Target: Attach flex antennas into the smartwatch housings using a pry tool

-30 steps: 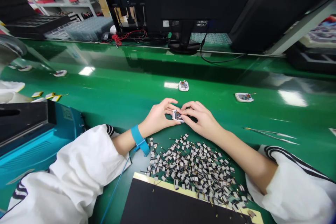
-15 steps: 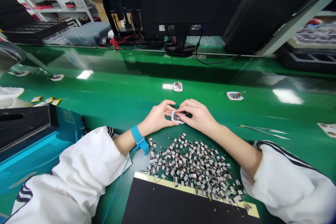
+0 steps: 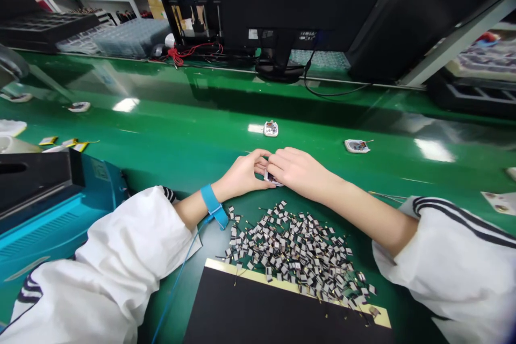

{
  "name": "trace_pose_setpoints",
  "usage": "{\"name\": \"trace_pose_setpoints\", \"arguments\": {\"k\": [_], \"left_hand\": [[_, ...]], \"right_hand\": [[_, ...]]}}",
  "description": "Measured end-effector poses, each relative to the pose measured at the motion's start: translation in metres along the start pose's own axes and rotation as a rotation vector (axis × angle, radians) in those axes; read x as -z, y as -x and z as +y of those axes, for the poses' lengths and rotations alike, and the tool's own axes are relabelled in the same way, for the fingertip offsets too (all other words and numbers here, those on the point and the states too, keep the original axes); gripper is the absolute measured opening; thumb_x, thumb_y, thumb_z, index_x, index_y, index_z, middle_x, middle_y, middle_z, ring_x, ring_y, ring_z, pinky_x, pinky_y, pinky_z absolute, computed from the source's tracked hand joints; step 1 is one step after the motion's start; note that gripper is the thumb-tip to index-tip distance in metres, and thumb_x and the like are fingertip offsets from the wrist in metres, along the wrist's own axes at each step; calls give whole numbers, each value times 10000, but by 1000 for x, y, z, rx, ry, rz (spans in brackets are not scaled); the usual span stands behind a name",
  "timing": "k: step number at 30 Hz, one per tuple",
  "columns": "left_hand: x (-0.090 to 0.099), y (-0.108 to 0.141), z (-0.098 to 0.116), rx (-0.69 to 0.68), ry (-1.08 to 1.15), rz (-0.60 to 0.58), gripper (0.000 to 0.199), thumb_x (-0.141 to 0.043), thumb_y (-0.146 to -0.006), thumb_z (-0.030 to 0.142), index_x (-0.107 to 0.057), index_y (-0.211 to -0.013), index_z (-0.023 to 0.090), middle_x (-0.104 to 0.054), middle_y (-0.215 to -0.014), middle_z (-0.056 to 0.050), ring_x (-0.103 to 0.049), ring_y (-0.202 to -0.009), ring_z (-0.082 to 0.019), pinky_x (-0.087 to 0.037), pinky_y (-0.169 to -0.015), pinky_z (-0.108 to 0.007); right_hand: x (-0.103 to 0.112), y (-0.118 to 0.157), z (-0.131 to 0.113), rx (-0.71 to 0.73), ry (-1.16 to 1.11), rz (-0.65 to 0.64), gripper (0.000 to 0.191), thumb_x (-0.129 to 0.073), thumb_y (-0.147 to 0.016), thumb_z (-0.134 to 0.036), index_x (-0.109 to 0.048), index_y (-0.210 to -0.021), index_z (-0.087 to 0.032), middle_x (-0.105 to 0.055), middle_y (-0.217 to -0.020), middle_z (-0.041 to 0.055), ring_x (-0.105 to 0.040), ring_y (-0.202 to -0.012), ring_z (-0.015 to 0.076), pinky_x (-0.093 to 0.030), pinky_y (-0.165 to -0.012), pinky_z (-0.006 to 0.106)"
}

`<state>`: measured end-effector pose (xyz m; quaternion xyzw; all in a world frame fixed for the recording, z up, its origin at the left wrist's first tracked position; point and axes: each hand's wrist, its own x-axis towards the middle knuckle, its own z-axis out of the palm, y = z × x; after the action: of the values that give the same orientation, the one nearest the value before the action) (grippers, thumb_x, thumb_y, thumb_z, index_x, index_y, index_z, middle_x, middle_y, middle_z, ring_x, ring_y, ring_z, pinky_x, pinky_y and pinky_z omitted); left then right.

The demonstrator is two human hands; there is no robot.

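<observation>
A small white casing with a circuit inside (image 3: 272,178) is between my hands above the green bench. My left hand (image 3: 242,173) grips its left side between thumb and fingers, with a blue strap round the wrist. Over its right side lies my right hand (image 3: 297,170), fingers bent and pressed together; its fingertips and thumb are hidden. Just below spreads a heap of small grey-and-black parts with short leads (image 3: 296,258). Two similar white casings lie farther off, one straight ahead (image 3: 271,129) and one to the right (image 3: 357,145).
A black sheet with a yellow edge (image 3: 258,306) lies at the front. Left stands a blue-and-black machine (image 3: 92,183). Tweezers (image 3: 389,195) lie partly behind the right forearm. A monitor (image 3: 290,5) and red wires (image 3: 181,55) are at the back.
My right hand has turned palm-down over the casing, hiding more of it and its own fingertips. The right sleeve now covers part of the tweezers. The view has shifted slightly.
</observation>
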<state>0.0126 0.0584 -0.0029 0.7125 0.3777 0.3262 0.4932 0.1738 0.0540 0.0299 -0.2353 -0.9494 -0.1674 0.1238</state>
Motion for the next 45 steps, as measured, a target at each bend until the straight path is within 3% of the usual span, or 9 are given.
{"name": "trace_pose_setpoints", "arguments": {"k": [6,11,16,19,22,27,32,37,45], "left_hand": [[3,-3,-1,-47,-23,17,571,-739,-559,124,-438,-1044,141,-629,-885,-50,-626,-824,-142,-522,-785,-267],[48,-25,-22,-39,-201,367,539,-687,-650,210,-395,-1097,135,-598,-1010,-99,-584,-945,-188,-464,-874,-360],[85,-36,-32,-23,-402,457,621,-677,-632,165,-395,-1183,110,-514,-1169,-150,-421,-1168,-276,-274,-1022,-465],[72,-19,-13,-108,-434,304,453,-585,-734,194,-456,-1165,143,-486,-1222,-99,-437,-1156,-210,-321,-1008,-352],[51,11,16,-160,-410,-50,227,-591,-745,213,-608,-970,192,-636,-956,-13,-591,-871,-133,-461,-791,-213],[49,53,40,-179,-516,-503,241,-474,-821,130,-602,-1011,206,-621,-1008,-23,-575,-906,-125,-433,-785,-187],[60,64,35,-130,-545,-490,191,-475,-833,172,-642,-926,188,-646,-936,-31,-581,-899,-127,-442,-793,-187],[51,64,33,-197,-619,-457,185,-476,-840,200,-645,-901,156,-646,-912,-40,-565,-853,-122,-439,-774,-200],[50,67,28,-279,-746,-440,198,-439,-862,220,-609,-936,152,-590,-904,-50,-520,-833,-121,-414,-760,-218]], "right_hand": [[3,5,25,-21,-108,-55,224,-421,-826,-120,-631,-860,-189,-584,-855,54,-491,-778,170,-384,-664,294],[-24,-10,79,-246,-201,-72,647,-387,-645,75,-445,-1225,-207,-481,-1246,23,-470,-881,171,-388,-712,306],[-55,-44,111,-196,-203,-203,507,-552,-589,51,-622,-992,-249,-596,-1093,-4,-471,-789,157,-322,-611,249],[-56,-48,119,-228,-239,-261,369,-676,-572,-52,-657,-900,-219,-647,-891,21,-490,-723,149,-305,-574,235],[-43,-37,116,-284,-282,-285,290,-719,-591,-205,-662,-873,-174,-624,-795,46,-513,-689,152,-325,-561,234],[-12,-4,69,-301,-409,-267,294,-616,-716,-356,-628,-949,-177,-591,-817,31,-539,-702,136,-394,-611,230],[-10,25,16,-341,-636,-207,360,-598,-744,-357,-577,-1065,-194,-535,-931,38,-530,-823,146,-437,-713,251],[-23,38,5,-468,-715,-72,555,-622,-699,-471,-525,-1151,-165,-516,-936,60,-517,-843,171,-440,-733,283],[-26,33,3,-519,-753,74,175,-479,-826,-219,-596,-945,-163,-568,-823,24,-517,-719,102,-405,-641,212]]}}
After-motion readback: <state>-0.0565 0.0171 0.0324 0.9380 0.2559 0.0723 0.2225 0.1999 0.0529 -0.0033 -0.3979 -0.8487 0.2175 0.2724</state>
